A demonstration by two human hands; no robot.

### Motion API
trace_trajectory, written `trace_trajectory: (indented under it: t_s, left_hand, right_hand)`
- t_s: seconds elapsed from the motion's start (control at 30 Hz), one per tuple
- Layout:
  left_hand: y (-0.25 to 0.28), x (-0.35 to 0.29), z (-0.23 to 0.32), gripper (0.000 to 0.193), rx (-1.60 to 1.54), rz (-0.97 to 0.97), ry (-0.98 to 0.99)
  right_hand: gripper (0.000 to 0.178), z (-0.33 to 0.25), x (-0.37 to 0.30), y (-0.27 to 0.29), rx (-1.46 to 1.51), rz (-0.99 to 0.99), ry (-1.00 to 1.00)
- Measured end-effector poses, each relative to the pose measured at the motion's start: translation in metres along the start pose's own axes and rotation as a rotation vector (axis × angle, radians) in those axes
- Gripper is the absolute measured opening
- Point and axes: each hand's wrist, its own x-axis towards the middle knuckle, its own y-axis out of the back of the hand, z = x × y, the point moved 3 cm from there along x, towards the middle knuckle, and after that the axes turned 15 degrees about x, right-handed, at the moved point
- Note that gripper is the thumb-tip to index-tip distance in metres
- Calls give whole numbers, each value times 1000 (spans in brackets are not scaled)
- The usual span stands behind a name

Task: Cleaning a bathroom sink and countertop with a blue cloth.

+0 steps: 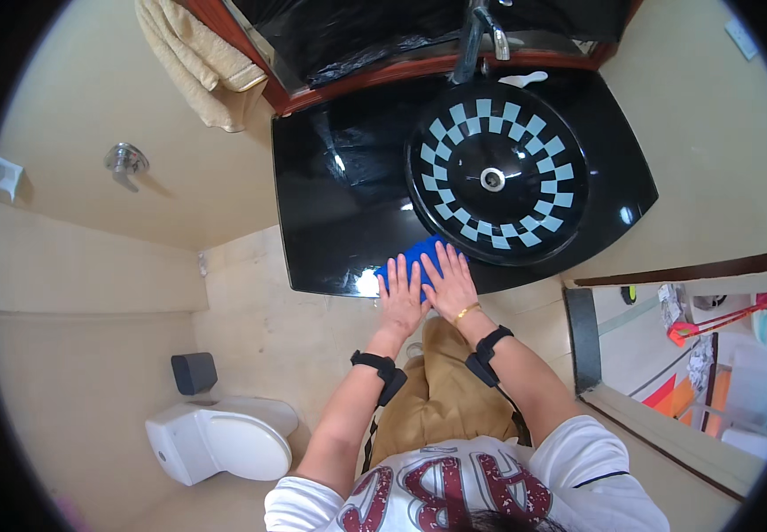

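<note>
A blue cloth lies flat on the glossy black countertop, at its front edge just left of the round basin. My left hand presses on the cloth with its fingers stretched out. Close beside it, my right hand rests on the cloth too, fingers spread, a gold bracelet at the wrist. Neither hand grips the cloth. Right behind my hands is the black basin, ringed with pale checkered squares. Part of the cloth is hidden under my palms.
A metal tap rises behind the basin, with a small white brush-like item near it. A beige towel hangs at the back left. Left are a white toilet and a dark bin. A doorway stands at the right.
</note>
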Motion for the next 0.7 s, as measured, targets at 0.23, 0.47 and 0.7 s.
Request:
trace_trajectory:
  t_s: [0.23,0.47,0.7]
  left_hand:
    - [-8,-12,4,62,52,157,41]
    - [17,-27,-51,52,-81,287,271]
    - [120,46,-13,43,-164,496,224]
  right_hand:
    - [51,-12,-9,-18,-91,32,-16]
    - [44,-51,41,-51,173,-45,252]
    - [42,-30,85,66,633,309,254]
